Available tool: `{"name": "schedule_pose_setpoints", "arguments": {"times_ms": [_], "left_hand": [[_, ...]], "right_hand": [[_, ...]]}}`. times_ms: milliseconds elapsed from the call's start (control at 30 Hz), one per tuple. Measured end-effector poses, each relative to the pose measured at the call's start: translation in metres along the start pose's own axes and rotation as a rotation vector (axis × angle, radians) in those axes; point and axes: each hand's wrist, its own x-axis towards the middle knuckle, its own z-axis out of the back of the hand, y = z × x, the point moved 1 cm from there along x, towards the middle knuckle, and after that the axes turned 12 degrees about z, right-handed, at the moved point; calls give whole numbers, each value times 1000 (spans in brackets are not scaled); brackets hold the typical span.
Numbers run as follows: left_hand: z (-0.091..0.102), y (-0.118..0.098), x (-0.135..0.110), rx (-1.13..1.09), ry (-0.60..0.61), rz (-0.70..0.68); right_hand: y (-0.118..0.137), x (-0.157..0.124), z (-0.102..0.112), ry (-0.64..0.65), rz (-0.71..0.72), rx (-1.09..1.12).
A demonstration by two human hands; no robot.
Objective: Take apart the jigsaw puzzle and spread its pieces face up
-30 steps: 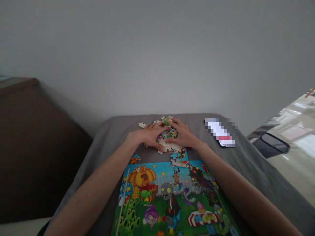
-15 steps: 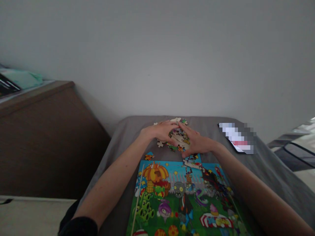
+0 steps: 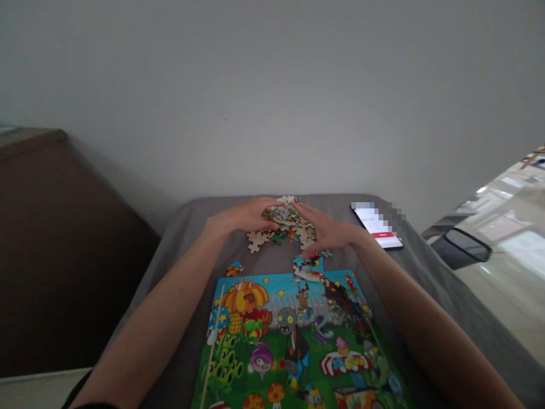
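The left hand and the right hand curve in a wide grip around the pile of jigsaw pieces, to hold them together near the far edge of the grey surface.

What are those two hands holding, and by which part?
Nothing is clearly gripped: the left hand and right hand cup a heap of jigsaw pieces from both sides, fingertips against its edges.

A loose heap of jigsaw pieces, some showing beige backs.
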Motion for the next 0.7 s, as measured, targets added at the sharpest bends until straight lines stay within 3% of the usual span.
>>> {"name": "schedule_pose_setpoints", "arguments": {"times_ms": [100, 167, 267, 500, 700], "left_hand": [[2, 6, -10, 120, 171, 88], [0, 9, -13, 192, 234, 167], [-5, 8, -10, 241, 205, 243], [-5, 12, 2, 210, 3, 279], [-11, 13, -2, 203, 98, 265]], "right_hand": [[-1, -9, 1, 246, -38, -7], [-1, -9, -1, 276, -77, -24], [-1, -2, -3, 202, -112, -51], [-3, 7, 0, 6, -199, -127], [-3, 3, -5, 45, -144, -88]]}}
